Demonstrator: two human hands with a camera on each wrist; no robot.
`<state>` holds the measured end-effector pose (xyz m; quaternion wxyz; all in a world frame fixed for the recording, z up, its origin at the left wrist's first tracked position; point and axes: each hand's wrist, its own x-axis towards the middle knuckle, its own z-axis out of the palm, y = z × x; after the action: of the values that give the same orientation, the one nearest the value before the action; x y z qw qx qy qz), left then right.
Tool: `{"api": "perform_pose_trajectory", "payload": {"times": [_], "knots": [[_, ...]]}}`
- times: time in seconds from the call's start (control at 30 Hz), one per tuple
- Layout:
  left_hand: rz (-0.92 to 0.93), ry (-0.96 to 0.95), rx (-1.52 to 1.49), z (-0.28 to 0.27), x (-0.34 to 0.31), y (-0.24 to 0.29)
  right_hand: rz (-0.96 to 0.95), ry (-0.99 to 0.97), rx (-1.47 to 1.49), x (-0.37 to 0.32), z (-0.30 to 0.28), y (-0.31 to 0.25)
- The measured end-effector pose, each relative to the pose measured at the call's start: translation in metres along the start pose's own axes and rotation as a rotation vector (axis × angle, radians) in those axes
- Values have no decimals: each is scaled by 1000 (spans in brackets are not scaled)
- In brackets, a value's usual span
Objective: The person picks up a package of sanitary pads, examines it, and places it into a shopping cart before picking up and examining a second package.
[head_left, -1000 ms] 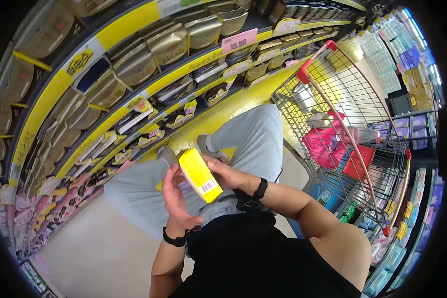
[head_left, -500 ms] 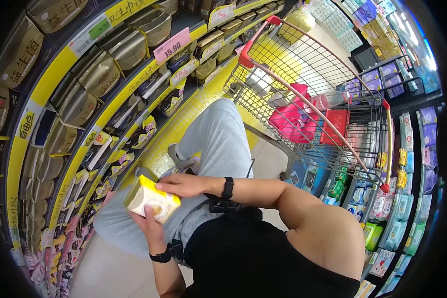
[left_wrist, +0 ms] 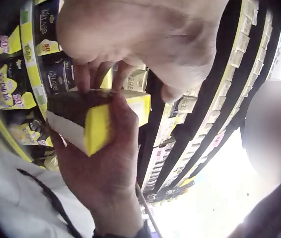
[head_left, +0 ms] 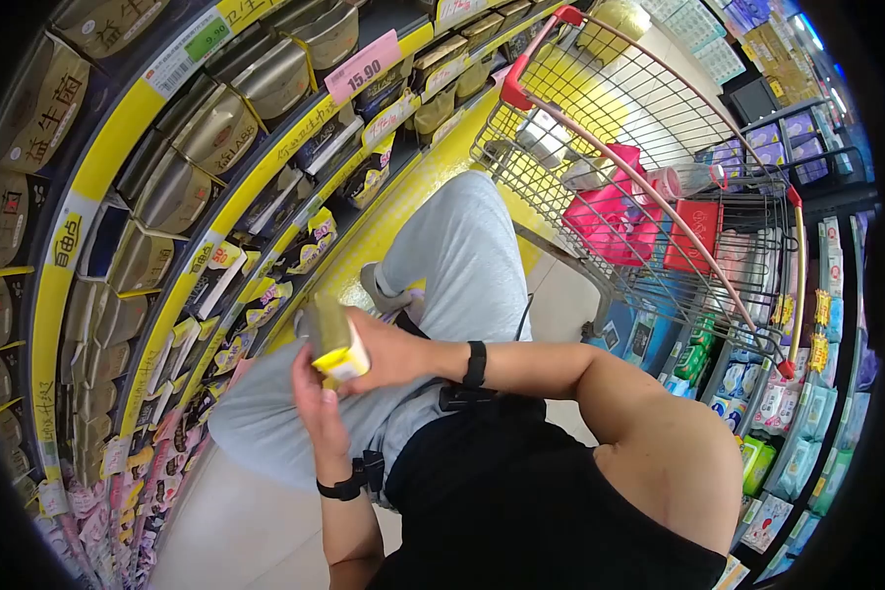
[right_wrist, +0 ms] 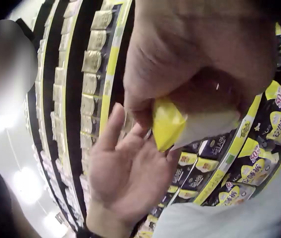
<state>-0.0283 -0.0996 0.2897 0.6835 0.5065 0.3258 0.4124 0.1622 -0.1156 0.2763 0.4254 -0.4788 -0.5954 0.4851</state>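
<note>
A small yellow and white box with a dark olive side (head_left: 336, 342) is held over the lap, in front of the torso. My right hand (head_left: 391, 350) grips it, thumb and fingers around its sides, which shows in the left wrist view, where the right hand (left_wrist: 101, 173) is below. Close under the box is my left hand (head_left: 323, 415); in the right wrist view this left hand (right_wrist: 130, 173) has its palm turned up and fingers extended, their tips near or touching the box (right_wrist: 168, 124). Some fingertips are hidden behind it.
Shelves of packaged goods (head_left: 211, 133) curve along the left, with a pink price tag (head_left: 362, 67). A shopping cart (head_left: 659, 118) with a pink bag (head_left: 615, 221) and a red box (head_left: 693, 236) stands at the right. More shelves (head_left: 806, 423) lie beyond.
The box has turned, with its dark side now upward, and moved slightly right in the head view. The left hand has loosened its hold, while the right hand has wrapped further round the box.
</note>
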Motion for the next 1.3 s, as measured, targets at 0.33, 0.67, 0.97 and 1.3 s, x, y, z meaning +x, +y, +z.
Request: {"api": "perform_pose_trajectory", "payload": {"times": [0.33,0.67,0.97,1.3], "knots": [[-118,77,27,-4,4,-19,319,-230,762,-18,-18,8],[-113,29,2,-15,-10,-30,373,42,1098,-14,15,15],[-89,218,67,-6,-7,-5,247,126,441,2,18,22],[15,70,91,-4,-1,-18,590,386,791,-5,25,60]]}}
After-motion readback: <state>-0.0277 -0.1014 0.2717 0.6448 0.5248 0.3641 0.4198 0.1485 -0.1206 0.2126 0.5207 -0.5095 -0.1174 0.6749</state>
